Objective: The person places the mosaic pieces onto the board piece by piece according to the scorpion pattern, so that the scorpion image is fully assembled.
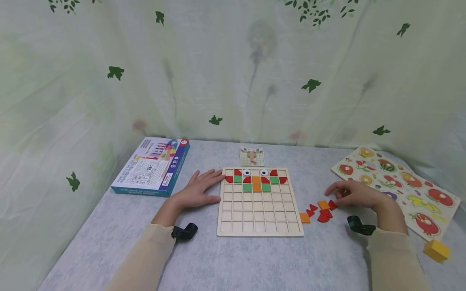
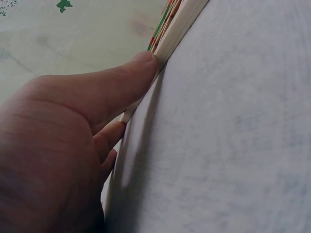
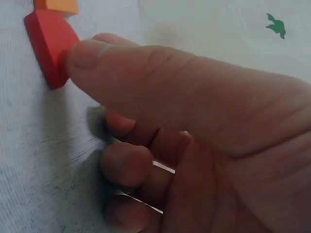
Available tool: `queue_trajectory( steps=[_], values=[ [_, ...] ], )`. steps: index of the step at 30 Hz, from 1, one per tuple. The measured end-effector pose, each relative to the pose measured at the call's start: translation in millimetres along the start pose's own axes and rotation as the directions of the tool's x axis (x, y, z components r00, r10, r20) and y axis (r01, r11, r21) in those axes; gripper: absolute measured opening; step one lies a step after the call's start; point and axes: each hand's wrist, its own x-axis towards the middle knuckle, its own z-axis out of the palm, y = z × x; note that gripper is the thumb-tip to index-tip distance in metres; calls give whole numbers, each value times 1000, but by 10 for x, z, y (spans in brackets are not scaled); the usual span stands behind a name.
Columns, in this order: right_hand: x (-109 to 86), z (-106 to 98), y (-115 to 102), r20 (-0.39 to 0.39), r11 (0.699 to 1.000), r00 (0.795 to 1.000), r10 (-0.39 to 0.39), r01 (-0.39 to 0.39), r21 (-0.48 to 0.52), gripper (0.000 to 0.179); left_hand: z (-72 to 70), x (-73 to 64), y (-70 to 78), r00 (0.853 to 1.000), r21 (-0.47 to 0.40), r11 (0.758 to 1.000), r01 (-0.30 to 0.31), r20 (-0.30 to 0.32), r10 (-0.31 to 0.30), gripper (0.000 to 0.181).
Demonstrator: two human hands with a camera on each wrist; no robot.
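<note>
A square wooden grid board lies flat, its upper rows filled with red, green and orange pieces and two eye tiles. My left hand rests at its left side, fingers spread, fingertips at the upper corner and thumb against the edge. Right of the board, my right hand is low over a small pile. Its thumb tip touches a red rounded piece; the index finger reaches out apart from the thumb, the others bend loosely. Beside it lie orange squares and several red pieces.
A small pattern card lies behind the board. At the left is a blue and white box. Fruit-picture sheets lie at the right, under the right forearm in the head view, with a yellow block near their front corner.
</note>
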Motion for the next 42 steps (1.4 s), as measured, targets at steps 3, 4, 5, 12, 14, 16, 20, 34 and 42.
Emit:
queue_trajectory(
  steps=[3, 4, 5, 12, 14, 16, 20, 34, 42],
  values=[
    [-2, 14, 7, 10, 1000, 1000, 13, -13, 8, 36, -8, -1, 7, 1000, 2, 1000, 4, 10, -4, 76],
    [-3, 20, 9, 12, 1000, 1000, 17, -17, 11, 36, -11, -3, 10, 1000, 3, 1000, 5, 13, -5, 76],
    [-3, 24, 9, 14, 1000, 1000, 19, -20, 14, 36, -12, -3, 12, 1000, 4, 1000, 6, 16, -6, 76],
    [11, 19, 29, 13, 1000, 1000, 11, -11, 27, 29, -25, -1, 34, 1000, -5, 1000, 9, 23, -9, 76],
    [21, 17, 38, 10, 1000, 1000, 10, -11, 25, 28, -26, -4, 35, 1000, -8, 1000, 9, 23, -9, 76],
    [27, 13, 35, 4, 1000, 1000, 9, -9, 25, 28, -24, -5, 35, 1000, -8, 1000, 10, 23, -10, 76],
    [35, 10, 14, -19, 1000, 1000, 8, -8, 16, 29, -14, -3, 28, 1000, -4, 1000, 10, 23, -9, 76],
    [67, 37, -30, -70, 999, 997, -14, 11, -32, 30, -4, 0, 21, 1000, 27, 1000, 8, 13, -8, 76],
    [91, 79, -82, -95, 999, 995, -23, 19, -42, 28, -5, -8, 40, 1000, 40, 999, 16, 9, -16, 75]
  ],
)
